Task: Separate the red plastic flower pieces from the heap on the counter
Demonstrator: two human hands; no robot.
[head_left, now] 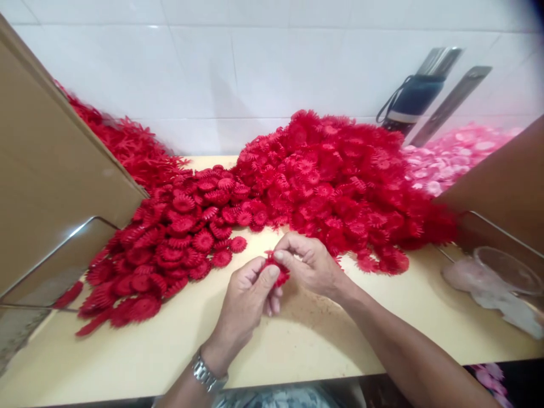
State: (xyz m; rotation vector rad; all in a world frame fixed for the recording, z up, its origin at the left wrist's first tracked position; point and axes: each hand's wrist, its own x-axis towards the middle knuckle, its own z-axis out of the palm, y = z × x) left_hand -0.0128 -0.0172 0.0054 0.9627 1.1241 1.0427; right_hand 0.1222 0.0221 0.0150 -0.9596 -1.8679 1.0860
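A pale yellow laminate worktop (140,351) ran under a white tiled wall (263,68), with brown cardboard panels (46,170) leaning in from either side. On it lay a tall heap of frilly red plastic flower pieces (340,181), and to its left a flatter spread of round, ribbed red plastic discs (170,249) that looked like pressed petals. A smaller mound of pink plastic flower pieces (450,158) sat behind on the right, near a dark folded umbrella (414,99) propped against the wall. A clear plastic container (505,272) stood at the right edge.

Just in front of the red heaps, above the worktop, both hands met on one small red plastic flower piece (278,269). The left hand (246,300), a metal watch on its wrist, was curled nearly closed, thumb and forefinger pinching the piece from the left. The right hand (308,263) was bent over it, fingertips nipped onto its top and right side.

The piece looked very light and thin, springy rather than brittle, with fine toothed edges likely to bend or snag if squeezed. It was probably best held at the firmer centre, not by the fringe
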